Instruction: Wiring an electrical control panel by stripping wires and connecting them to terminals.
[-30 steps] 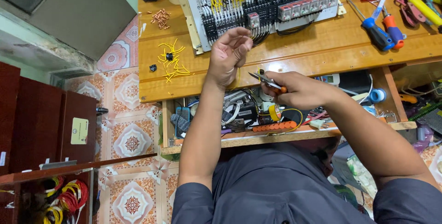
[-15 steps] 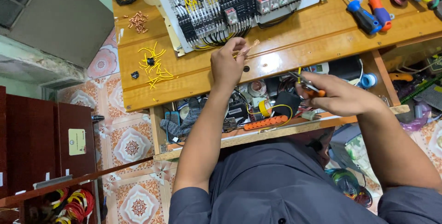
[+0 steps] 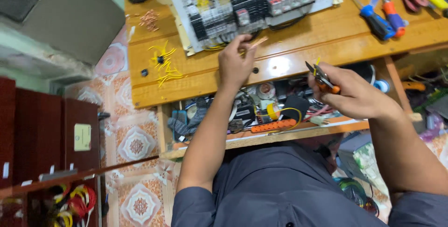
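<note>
Both hands are busy: left hand (image 3: 235,63) pinches a thin copper-coloured strip (image 3: 255,43) near the breaker panel (image 3: 252,3); right hand (image 3: 347,91) grips orange-handled pliers (image 3: 322,78), jaws raised, ready.

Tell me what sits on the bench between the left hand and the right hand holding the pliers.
Head view: between the left hand and the right hand with the pliers is only bare wooden bench top; nothing lies on it.

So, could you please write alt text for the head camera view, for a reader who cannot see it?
Seen from above, a person's left hand pinches a thin wire end at the edge of a wired electrical panel on a wooden workbench, while the right hand grips orange-handled pliers. Yellow wire offcuts and screwdrivers lie on the bench.
</note>
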